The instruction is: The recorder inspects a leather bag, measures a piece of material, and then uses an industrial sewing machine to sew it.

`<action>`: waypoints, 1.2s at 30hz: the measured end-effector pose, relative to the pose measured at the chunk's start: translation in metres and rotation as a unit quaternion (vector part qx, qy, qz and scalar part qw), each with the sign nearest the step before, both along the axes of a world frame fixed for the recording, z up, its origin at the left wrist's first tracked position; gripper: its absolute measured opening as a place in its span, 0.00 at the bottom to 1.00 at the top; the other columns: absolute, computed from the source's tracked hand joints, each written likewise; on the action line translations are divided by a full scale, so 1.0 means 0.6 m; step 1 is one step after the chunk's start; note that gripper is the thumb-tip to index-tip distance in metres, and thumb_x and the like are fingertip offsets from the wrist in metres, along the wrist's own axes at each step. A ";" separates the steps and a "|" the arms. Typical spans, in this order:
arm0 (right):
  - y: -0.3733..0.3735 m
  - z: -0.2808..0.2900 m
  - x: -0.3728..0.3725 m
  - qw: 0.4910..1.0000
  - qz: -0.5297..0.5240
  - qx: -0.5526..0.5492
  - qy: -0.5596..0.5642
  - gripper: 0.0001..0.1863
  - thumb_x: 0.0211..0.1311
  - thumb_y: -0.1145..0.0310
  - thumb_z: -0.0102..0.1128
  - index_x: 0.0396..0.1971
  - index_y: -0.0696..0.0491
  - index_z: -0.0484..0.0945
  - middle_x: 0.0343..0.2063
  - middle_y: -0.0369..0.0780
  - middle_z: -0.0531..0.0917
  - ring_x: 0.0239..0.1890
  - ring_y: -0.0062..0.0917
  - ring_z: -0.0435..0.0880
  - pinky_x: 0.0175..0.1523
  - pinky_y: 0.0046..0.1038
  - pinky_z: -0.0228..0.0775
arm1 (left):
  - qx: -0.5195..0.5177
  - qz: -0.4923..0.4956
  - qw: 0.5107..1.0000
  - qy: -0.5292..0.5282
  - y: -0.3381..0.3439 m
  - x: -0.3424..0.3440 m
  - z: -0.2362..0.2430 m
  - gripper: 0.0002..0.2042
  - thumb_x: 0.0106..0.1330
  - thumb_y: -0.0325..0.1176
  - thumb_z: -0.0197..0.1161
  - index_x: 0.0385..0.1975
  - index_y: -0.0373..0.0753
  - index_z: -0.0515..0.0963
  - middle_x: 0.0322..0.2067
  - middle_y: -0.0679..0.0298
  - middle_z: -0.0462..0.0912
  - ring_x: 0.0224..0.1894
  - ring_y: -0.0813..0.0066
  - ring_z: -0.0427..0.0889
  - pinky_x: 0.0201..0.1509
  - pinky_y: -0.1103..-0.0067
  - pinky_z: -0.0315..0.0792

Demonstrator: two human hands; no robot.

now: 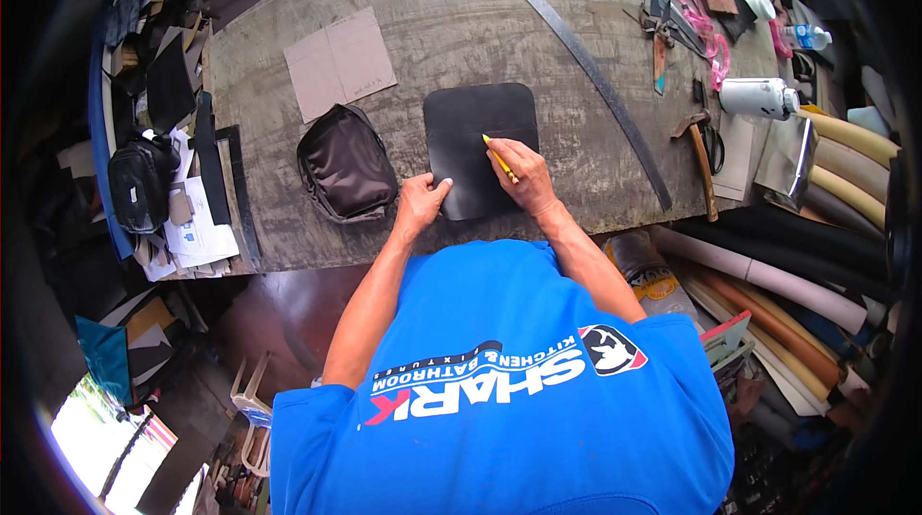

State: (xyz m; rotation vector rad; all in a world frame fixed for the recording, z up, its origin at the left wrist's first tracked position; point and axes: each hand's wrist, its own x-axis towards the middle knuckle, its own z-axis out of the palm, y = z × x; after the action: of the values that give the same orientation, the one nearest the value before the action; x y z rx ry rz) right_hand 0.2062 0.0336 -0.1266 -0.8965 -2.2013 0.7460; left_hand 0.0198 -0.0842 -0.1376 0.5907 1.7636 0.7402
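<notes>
Gripping the yellow pen (505,167) in my right hand (525,176), head view; tip's at about mid-panel, can't tell if touching. Left hand (420,201) has its thumb on the near left edge of the black panel (480,110); can't tell if the fingers pinch underneath or just rest. Panel lies flat at the near side of the bench (461,45), in front of me. Risk: light left-hand pressure on one side could let the panel pivot and spoil a stroke; a sideways nudge could hit the pouch. Count: one panel, one pen, one brown pouch (348,165) left, one mauve sheet (331,62) far left, one hammer (704,169) right.
</notes>
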 end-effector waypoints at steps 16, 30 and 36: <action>0.034 0.006 0.269 0.908 -0.276 -0.082 -0.304 0.14 0.65 0.63 0.54 0.30 0.59 0.76 0.32 0.48 0.76 0.39 0.46 0.78 0.44 0.44 0.70 | 0.032 0.006 0.998 0.044 -0.008 0.006 -0.013 0.14 0.63 0.38 0.66 0.26 0.31 0.79 0.15 0.68 0.74 0.19 0.84 0.68 0.23 0.76 0.63; -0.100 0.030 0.100 0.928 -0.194 -0.241 -0.209 0.30 0.54 0.59 0.73 0.50 0.59 0.70 0.27 0.48 0.82 0.34 0.48 0.83 0.41 0.46 0.73 | 0.046 0.003 0.999 -0.014 -0.021 0.018 -0.010 0.14 0.67 0.36 0.65 0.30 0.28 0.80 0.20 0.63 0.81 0.21 0.79 0.78 0.21 0.77 0.72; -0.061 0.028 0.113 0.927 -0.202 -0.297 -0.109 0.20 0.53 0.72 0.67 0.45 0.58 0.73 0.29 0.47 0.80 0.37 0.42 0.83 0.42 0.40 0.73 | -0.065 -0.002 0.985 -0.159 -0.064 0.080 0.016 0.13 0.69 0.36 0.62 0.35 0.28 0.80 0.27 0.56 0.84 0.25 0.70 0.85 0.23 0.75 0.80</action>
State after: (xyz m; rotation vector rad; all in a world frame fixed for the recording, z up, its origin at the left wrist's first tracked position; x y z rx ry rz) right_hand 0.2740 -0.0028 -0.1101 -1.7453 -1.8765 1.1710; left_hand 0.0676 -0.1224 -0.1280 0.3641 1.5015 0.6698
